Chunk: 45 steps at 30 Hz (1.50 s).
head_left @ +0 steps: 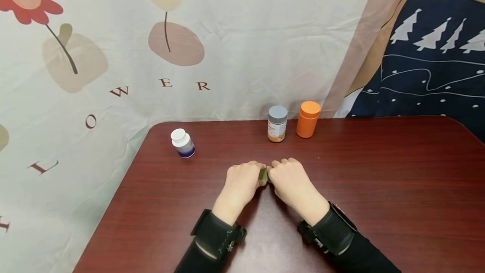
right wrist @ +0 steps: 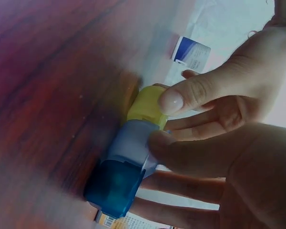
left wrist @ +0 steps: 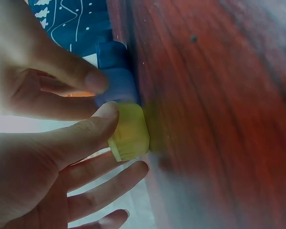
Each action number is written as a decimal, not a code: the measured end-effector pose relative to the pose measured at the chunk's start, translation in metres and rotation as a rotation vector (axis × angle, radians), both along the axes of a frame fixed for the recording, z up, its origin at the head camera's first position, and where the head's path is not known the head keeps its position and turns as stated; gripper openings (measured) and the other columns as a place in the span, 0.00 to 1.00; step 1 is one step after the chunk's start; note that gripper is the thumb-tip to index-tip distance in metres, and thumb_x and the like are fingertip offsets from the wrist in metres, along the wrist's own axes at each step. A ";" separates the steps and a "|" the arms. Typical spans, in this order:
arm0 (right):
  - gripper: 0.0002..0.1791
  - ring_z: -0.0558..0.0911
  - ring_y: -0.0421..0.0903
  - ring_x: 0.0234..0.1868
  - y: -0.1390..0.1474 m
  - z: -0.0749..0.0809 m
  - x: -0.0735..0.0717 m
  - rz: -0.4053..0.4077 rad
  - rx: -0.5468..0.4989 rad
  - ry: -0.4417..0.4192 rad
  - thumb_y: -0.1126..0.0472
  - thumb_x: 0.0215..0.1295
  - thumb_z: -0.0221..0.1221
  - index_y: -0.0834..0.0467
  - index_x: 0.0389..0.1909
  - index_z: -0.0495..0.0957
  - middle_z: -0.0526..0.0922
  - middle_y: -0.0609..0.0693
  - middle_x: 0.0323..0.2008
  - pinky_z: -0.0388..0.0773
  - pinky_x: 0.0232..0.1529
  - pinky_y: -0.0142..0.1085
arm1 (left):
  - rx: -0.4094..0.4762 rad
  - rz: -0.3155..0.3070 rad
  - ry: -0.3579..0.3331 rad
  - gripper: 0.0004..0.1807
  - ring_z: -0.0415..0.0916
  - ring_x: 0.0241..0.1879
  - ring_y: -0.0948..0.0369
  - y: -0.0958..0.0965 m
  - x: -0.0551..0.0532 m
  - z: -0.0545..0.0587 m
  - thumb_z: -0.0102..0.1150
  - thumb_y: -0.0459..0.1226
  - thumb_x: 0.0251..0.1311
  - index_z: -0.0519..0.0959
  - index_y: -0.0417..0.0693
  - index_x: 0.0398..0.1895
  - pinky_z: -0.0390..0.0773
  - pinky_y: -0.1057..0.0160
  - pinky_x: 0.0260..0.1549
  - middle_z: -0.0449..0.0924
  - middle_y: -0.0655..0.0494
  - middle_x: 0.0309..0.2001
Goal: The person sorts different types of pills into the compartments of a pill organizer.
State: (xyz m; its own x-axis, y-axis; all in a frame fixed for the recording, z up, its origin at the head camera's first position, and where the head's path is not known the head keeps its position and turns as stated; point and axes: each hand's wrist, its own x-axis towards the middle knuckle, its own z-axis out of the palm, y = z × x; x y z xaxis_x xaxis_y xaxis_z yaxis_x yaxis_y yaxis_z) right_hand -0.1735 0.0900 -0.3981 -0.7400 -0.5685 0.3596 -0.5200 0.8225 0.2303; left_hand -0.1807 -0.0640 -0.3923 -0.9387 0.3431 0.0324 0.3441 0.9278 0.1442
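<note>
Both hands meet over the middle of the table around a small pill box with coloured sections, mostly covered by them in the head view. My left hand pinches its yellow section, thumb on the near side, other fingers spread behind. With thumb and fingers, my right hand grips the lavender-blue middle section. A dark teal section sticks out at the right end. The box is held close over the tabletop, its sections in a row.
On the dark red wooden table, a white bottle with a blue band stands at the back left. A grey-capped bottle and an orange bottle stand behind the hands, near the back edge. A flowered cloth hangs behind.
</note>
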 end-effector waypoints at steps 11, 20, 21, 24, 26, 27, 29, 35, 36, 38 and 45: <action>0.07 0.87 0.51 0.27 0.007 0.005 -0.009 -0.006 -0.186 -0.111 0.68 0.67 0.71 0.56 0.42 0.93 0.93 0.51 0.30 0.84 0.35 0.44 | 0.017 -0.007 -0.024 0.21 0.91 0.55 0.52 -0.003 -0.001 0.001 0.77 0.45 0.68 0.89 0.54 0.62 0.90 0.49 0.48 0.92 0.57 0.60; 0.07 0.86 0.50 0.27 0.016 0.004 -0.025 -0.068 -0.417 -0.175 0.64 0.72 0.73 0.57 0.47 0.91 0.95 0.52 0.39 0.83 0.29 0.43 | 0.008 0.005 -0.077 0.22 0.90 0.59 0.53 0.000 -0.005 0.001 0.75 0.47 0.70 0.88 0.55 0.65 0.89 0.49 0.52 0.90 0.57 0.63; 0.06 0.85 0.50 0.26 0.017 0.004 -0.026 -0.063 -0.435 -0.157 0.64 0.70 0.74 0.57 0.46 0.91 0.95 0.52 0.38 0.82 0.29 0.43 | 0.008 0.006 -0.079 0.22 0.90 0.59 0.53 0.000 -0.005 0.001 0.75 0.47 0.70 0.88 0.55 0.65 0.89 0.49 0.52 0.90 0.57 0.63; 0.05 0.87 0.51 0.29 0.019 0.003 -0.028 -0.055 -0.456 -0.110 0.66 0.68 0.75 0.57 0.42 0.92 0.94 0.52 0.35 0.84 0.31 0.45 | 0.009 0.004 -0.085 0.22 0.90 0.59 0.53 0.000 -0.005 0.001 0.74 0.47 0.70 0.88 0.55 0.65 0.90 0.49 0.52 0.90 0.57 0.64; 0.04 0.89 0.53 0.32 0.019 0.003 -0.028 -0.057 -0.445 -0.106 0.66 0.68 0.75 0.57 0.41 0.93 0.94 0.53 0.36 0.86 0.35 0.47 | 0.012 0.004 -0.091 0.23 0.90 0.60 0.53 -0.001 -0.005 0.001 0.74 0.47 0.71 0.88 0.55 0.66 0.90 0.49 0.53 0.90 0.57 0.64; 0.04 0.90 0.54 0.34 0.019 0.003 -0.028 -0.059 -0.437 -0.111 0.66 0.68 0.75 0.57 0.42 0.93 0.94 0.54 0.37 0.87 0.36 0.48 | 0.013 0.003 -0.090 0.23 0.89 0.60 0.53 -0.001 -0.004 0.001 0.74 0.47 0.71 0.88 0.55 0.66 0.90 0.49 0.53 0.90 0.56 0.64; 0.06 0.91 0.55 0.37 0.019 0.003 -0.028 -0.066 -0.423 -0.130 0.65 0.68 0.75 0.58 0.44 0.93 0.94 0.54 0.39 0.88 0.38 0.49 | 0.015 0.003 -0.095 0.23 0.89 0.61 0.53 -0.001 -0.005 0.000 0.74 0.47 0.71 0.88 0.55 0.66 0.89 0.49 0.53 0.90 0.56 0.64; 0.09 0.92 0.56 0.41 0.017 0.005 -0.024 -0.084 -0.404 -0.173 0.64 0.70 0.74 0.60 0.48 0.93 0.94 0.56 0.43 0.89 0.42 0.51 | 0.026 0.009 -0.109 0.23 0.89 0.62 0.53 -0.001 -0.004 0.003 0.74 0.46 0.71 0.87 0.55 0.67 0.89 0.48 0.54 0.89 0.56 0.65; 0.09 0.92 0.56 0.41 0.017 0.006 -0.023 -0.084 -0.403 -0.176 0.64 0.70 0.74 0.60 0.49 0.92 0.94 0.56 0.43 0.89 0.42 0.51 | 0.027 0.009 -0.109 0.23 0.89 0.62 0.53 -0.001 -0.003 0.004 0.74 0.46 0.71 0.87 0.55 0.67 0.89 0.48 0.54 0.89 0.56 0.65; 0.10 0.92 0.56 0.41 0.016 0.007 -0.021 -0.083 -0.399 -0.175 0.64 0.70 0.74 0.60 0.49 0.92 0.94 0.56 0.43 0.89 0.42 0.51 | 0.030 0.009 -0.109 0.23 0.89 0.62 0.53 -0.001 -0.003 0.004 0.74 0.45 0.71 0.87 0.54 0.67 0.89 0.48 0.54 0.89 0.56 0.65; 0.10 0.92 0.56 0.41 0.014 0.009 -0.019 -0.078 -0.387 -0.163 0.64 0.70 0.74 0.60 0.49 0.92 0.94 0.56 0.43 0.89 0.40 0.50 | 0.039 -0.008 -0.085 0.23 0.89 0.61 0.54 -0.004 -0.011 -0.011 0.76 0.47 0.70 0.87 0.56 0.66 0.90 0.47 0.53 0.90 0.57 0.65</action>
State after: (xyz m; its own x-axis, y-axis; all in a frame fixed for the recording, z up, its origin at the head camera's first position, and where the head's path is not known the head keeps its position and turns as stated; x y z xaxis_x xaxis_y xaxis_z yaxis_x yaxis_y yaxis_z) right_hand -0.1927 0.1041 -0.3891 -0.8402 -0.3546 0.4103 -0.4567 0.8707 -0.1828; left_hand -0.1918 -0.0682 -0.4035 -0.9359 0.3506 -0.0339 0.3364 0.9183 0.2089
